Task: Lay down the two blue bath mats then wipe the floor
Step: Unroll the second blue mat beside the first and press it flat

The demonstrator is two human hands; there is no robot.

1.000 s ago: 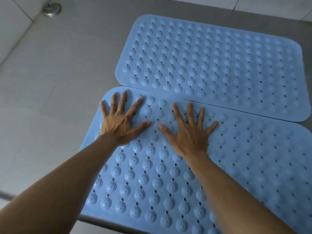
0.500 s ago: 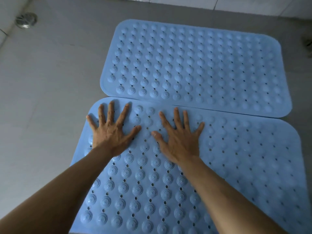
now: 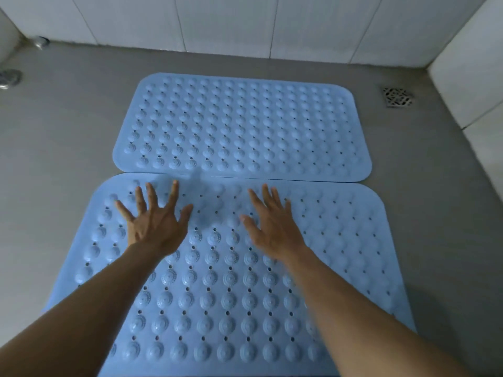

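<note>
Two blue studded bath mats lie flat on the grey floor, long edges touching. The far mat (image 3: 245, 126) sits toward the back wall; the near mat (image 3: 353, 254) lies under my arms. My left hand (image 3: 155, 224) hovers over or rests on the near mat's upper left part, fingers spread, holding nothing. My right hand (image 3: 275, 227) is over the mat's upper middle, fingers apart, slightly blurred, also holding nothing. Whether the palms press on the mat I cannot tell.
Grey floor (image 3: 60, 148) surrounds the mats. A square metal drain grate (image 3: 397, 97) sits at the back right, a round metal fitting (image 3: 9, 77) at the far left. White tiled walls (image 3: 245, 23) close the back and the right side.
My hands have moved apart, the right one sliding rightward along the near mat. The view has tilted up, bringing the back wall and the drain grate into sight.
</note>
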